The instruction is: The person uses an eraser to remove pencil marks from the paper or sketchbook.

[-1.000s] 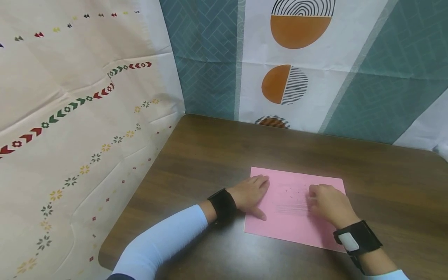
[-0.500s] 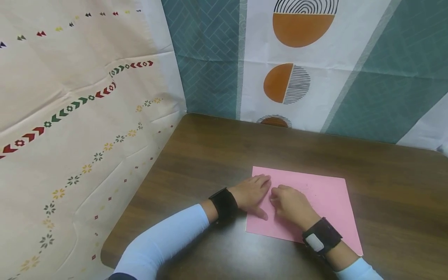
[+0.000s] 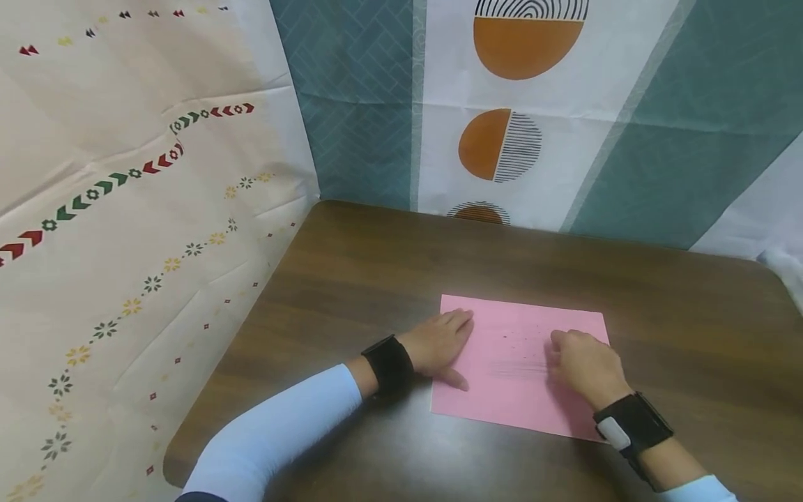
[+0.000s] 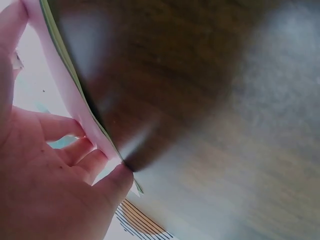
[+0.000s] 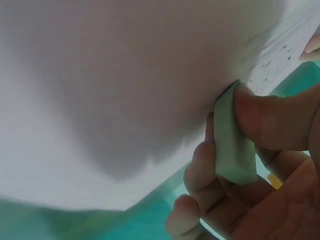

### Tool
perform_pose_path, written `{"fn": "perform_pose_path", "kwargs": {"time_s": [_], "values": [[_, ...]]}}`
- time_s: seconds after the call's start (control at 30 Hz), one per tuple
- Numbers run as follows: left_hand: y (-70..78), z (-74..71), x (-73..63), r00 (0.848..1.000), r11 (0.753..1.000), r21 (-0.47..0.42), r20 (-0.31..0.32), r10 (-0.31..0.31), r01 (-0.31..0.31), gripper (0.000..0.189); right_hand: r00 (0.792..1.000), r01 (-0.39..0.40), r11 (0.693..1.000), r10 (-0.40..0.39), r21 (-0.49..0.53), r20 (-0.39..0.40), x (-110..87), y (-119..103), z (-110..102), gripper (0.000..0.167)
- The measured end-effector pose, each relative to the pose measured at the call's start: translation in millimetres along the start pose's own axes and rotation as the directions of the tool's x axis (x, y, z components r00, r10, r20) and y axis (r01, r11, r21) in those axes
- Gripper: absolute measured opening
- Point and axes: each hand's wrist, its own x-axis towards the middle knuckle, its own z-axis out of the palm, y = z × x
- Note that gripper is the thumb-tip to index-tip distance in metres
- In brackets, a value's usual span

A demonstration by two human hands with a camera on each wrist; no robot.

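Observation:
A pink sheet of paper (image 3: 521, 397) lies on the table, with faint grey pencil lines and dark crumbs on its middle. My left hand (image 3: 436, 345) rests with spread fingers on the sheet's left edge. In the left wrist view, that edge looks like several thin layers under the fingers (image 4: 90, 165). Over the right half of the sheet, my right hand (image 3: 590, 366) pinches a pale block-shaped eraser (image 5: 232, 145) between thumb and fingers. One end of the eraser touches the paper. From the head view, the hand hides the eraser.
The brown wooden table (image 3: 351, 279) reaches back to a hanging teal and white cloth (image 3: 364, 139) with orange round shapes. A cream patterned cloth (image 3: 157, 209) hangs along the left side. Both wrists wear black bands (image 3: 389, 362).
My right hand swept left across the paper towards the left hand, then back to the right. My left hand stays on the sheet's left edge. The head view shifted slightly.

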Motion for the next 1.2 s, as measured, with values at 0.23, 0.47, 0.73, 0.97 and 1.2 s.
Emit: {"fn": "perform_pose_path", "kwargs": {"time_s": [0.23, 0.47, 0.73, 0.97, 1.2], "values": [[-1.1, 0.3, -1.1, 1.000, 1.000, -0.001, -0.011, -0.004, 0.003, 0.113, 0.999, -0.033, 0.994, 0.029, 0.108, 0.045, 1.4, 12, 4, 0.015], [1.9, -1.8, 0.5, 1.000, 0.999, -0.042, -0.011, -0.011, 0.011, 0.113, 0.999, -0.034, 0.991, 0.031, 0.127, 0.030, -1.8, 15, 5, 0.018], [0.7, -1.5, -1.1, 1.000, 0.999, -0.045, -0.014, -0.021, 0.020, 0.112, 0.999, -0.034, 0.990, 0.033, 0.134, 0.011, -3.0, 13, 5, 0.023], [1.1, -2.6, -3.1, 1.000, 0.997, -0.070, -0.002, -0.028, 0.028, 0.111, 1.000, -0.030, 0.990, 0.030, 0.135, -0.002, -3.7, 14, 5, 0.022], [-0.2, -0.9, -3.2, 1.000, 0.997, -0.073, 0.002, -0.031, 0.031, 0.111, 1.000, -0.025, 0.991, 0.027, 0.133, -0.014, -3.5, 13, 6, 0.021]]}}
